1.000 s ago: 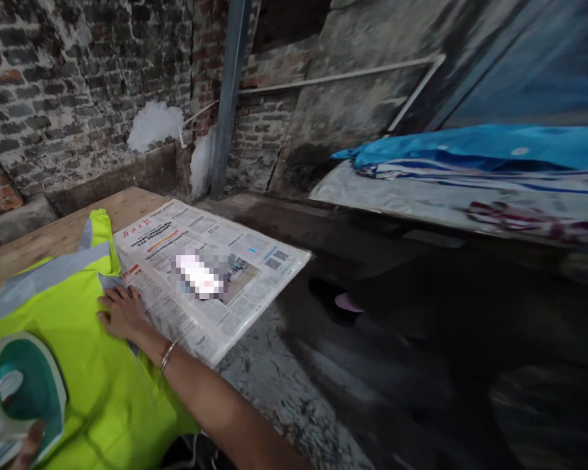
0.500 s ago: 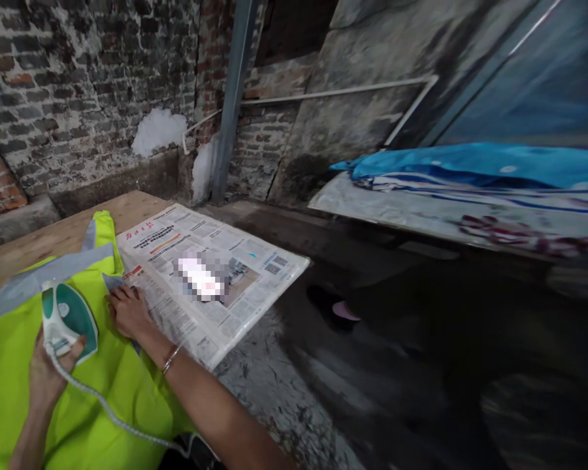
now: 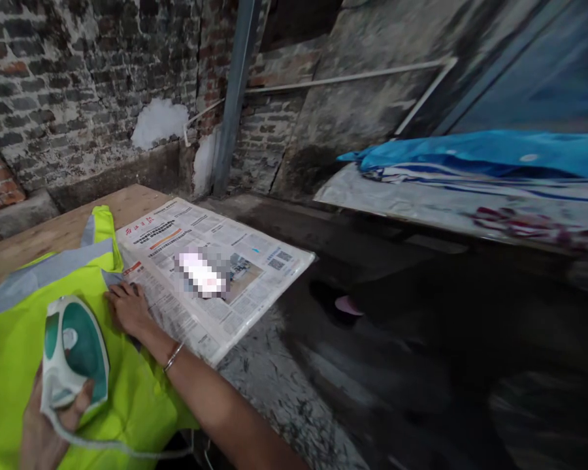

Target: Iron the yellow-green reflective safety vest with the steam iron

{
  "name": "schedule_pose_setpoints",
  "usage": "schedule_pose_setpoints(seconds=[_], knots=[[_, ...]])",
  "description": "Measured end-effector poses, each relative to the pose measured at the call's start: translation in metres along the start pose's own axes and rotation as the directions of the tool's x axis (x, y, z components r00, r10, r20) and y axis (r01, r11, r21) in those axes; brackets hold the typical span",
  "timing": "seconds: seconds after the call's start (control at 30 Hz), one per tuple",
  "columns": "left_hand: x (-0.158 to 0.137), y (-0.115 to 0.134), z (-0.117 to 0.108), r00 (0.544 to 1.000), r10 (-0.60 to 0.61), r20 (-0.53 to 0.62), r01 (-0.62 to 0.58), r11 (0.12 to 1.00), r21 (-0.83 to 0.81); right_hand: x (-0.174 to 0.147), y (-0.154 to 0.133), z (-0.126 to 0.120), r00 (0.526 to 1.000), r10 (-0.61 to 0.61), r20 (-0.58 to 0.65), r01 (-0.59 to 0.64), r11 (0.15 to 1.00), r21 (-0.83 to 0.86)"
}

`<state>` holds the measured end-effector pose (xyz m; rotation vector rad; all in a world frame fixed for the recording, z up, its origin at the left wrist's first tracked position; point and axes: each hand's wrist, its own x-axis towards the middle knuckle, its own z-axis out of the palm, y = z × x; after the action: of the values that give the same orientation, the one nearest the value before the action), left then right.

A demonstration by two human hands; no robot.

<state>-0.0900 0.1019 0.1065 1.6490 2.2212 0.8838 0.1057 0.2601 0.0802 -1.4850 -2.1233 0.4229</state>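
Hands: left (image 3: 36,424) around iron (image 3: 85,352), right (image 3: 130,310) on garment (image 3: 14,339)

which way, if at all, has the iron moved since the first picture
Yes: the iron has moved rightward and up in the view, closer to the nearly unshifted newspaper.

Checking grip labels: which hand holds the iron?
The left hand, wrapped around the green-and-white iron; the right hand holds no iron, resting on the yellow garment.
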Motion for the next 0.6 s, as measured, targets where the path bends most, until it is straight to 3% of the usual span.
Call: schedule_pose_setpoints(seconds=[0.17, 0.3, 0.4, 0.53, 0.6], knots=[[0.084, 0.053, 0.018, 0.994, 0.107, -0.002, -0.106, 0.982, -0.158, 0.000, -0.001, -0.004, 1.000, -0.005, 0.002, 0.005, 1.000, -0.008], [0.103, 0.059, 0.022, 0.992, 0.126, -0.009, -0.126, 0.984, -0.129, 0.000, -0.001, -0.004, 1.000, -0.003, 0.003, 0.003, 1.000, -0.020], [0.079, 0.043, 0.015, 0.997, 0.083, 0.001, -0.082, 0.989, -0.122, 0.000, 0.000, -0.003, 1.000, -0.003, -0.002, 0.003, 1.000, -0.016], [0.016, 0.007, 0.002, 1.000, -0.018, 0.005, 0.019, 0.995, -0.097, 0.000, 0.001, -0.002, 1.000, -0.005, 0.000, 0.005, 1.000, -0.008], [-0.015, -0.012, -0.003, 0.999, -0.004, -0.035, 0.002, 0.999, -0.049, 0.001, 0.001, -0.002, 1.000, -0.005, 0.005, 0.005, 1.000, -0.002]])
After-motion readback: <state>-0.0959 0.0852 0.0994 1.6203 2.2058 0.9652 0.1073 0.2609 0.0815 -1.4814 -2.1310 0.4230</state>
